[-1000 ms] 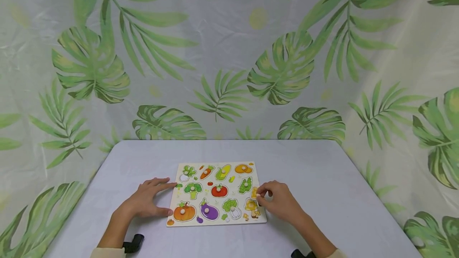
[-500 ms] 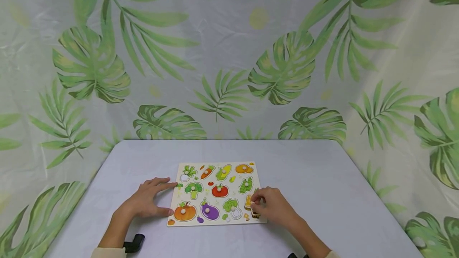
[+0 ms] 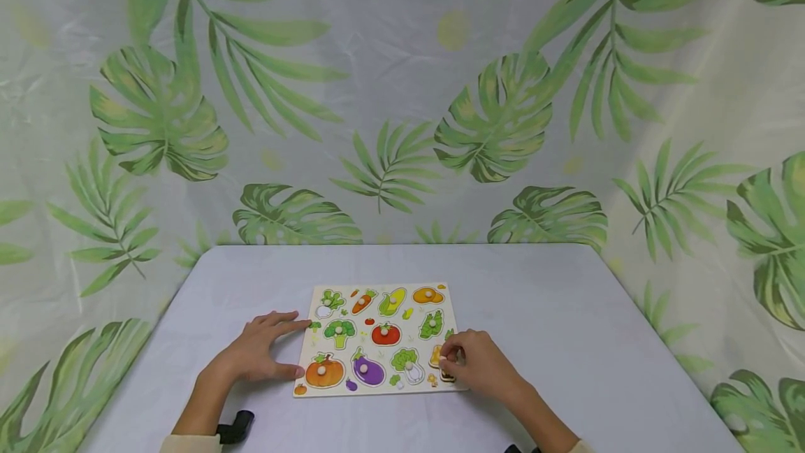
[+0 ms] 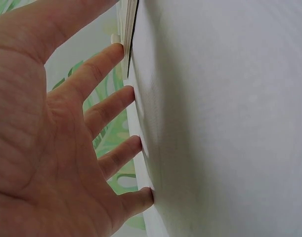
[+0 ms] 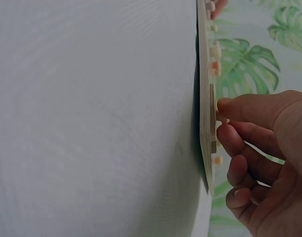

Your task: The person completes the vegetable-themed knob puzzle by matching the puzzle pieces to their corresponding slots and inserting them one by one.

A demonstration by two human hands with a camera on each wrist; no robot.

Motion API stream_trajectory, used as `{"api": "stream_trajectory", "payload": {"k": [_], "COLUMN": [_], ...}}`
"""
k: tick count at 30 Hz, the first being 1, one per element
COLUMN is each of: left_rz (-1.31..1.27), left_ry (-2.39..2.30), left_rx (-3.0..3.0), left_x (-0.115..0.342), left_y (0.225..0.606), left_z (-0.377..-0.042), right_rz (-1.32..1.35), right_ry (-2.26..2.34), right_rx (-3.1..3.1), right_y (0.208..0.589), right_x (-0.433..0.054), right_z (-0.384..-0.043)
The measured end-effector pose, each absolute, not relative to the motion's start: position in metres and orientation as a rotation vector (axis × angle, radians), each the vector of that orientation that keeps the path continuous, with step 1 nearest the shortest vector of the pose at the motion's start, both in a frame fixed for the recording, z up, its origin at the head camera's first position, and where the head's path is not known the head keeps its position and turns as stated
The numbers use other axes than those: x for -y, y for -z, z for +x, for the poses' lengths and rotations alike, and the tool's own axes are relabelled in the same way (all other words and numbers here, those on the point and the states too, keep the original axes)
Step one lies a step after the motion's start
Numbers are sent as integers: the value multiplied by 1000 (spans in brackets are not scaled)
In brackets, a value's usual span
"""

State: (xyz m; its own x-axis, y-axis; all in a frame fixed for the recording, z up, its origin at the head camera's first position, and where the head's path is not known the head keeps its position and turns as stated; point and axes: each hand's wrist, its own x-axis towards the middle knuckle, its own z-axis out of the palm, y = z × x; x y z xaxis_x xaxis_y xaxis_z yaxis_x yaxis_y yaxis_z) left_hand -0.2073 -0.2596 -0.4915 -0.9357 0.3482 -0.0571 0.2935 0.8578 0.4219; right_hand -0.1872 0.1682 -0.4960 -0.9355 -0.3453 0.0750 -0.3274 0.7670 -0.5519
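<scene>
A wooden peg puzzle board [image 3: 314, 347] with vegetable pieces lies on the table. My left hand [image 3: 260, 349] is spread at its left side, forefinger and thumb touching the edge; the left wrist view shows the other fingertips [image 4: 128, 91] down on the cloth. My right hand [image 3: 474, 361] pinches the small knob of a yellow mushroom piece [image 3: 435, 355] between thumb and forefinger, over the board's lower right. Seen edge-on in the right wrist view, this piece [image 5: 213, 111] stands slightly proud of the board's face. A dark patch shows beside it, and the fingers hide much of it.
Seated in the board are knobbed pieces, among them a pumpkin [image 3: 324, 372], an eggplant [image 3: 368, 372], a tomato [image 3: 386, 334] and a corn cob [image 3: 393, 302]. White cloth covers the table [image 3: 534, 285]. Behind hangs a leaf-print curtain [image 3: 390, 89].
My right hand has moved slightly left and down with the mushroom piece, from the board's right edge onto the printed mushroom spot. In the last half second it barely shifts. My left hand stays put.
</scene>
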Motion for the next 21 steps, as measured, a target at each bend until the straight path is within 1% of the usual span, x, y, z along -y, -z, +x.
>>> {"api": "stream_trajectory", "payload": {"k": [21], "left_rz": [512], "left_ry": [-651], "left_rx": [-2897], "left_x": [261], "left_y": [493], "left_z": [-209], "right_rz": [-531], "right_ry": [958], "right_rx": [-2856], "right_y": [500], "right_x": [-170], "right_z": [-186]}}
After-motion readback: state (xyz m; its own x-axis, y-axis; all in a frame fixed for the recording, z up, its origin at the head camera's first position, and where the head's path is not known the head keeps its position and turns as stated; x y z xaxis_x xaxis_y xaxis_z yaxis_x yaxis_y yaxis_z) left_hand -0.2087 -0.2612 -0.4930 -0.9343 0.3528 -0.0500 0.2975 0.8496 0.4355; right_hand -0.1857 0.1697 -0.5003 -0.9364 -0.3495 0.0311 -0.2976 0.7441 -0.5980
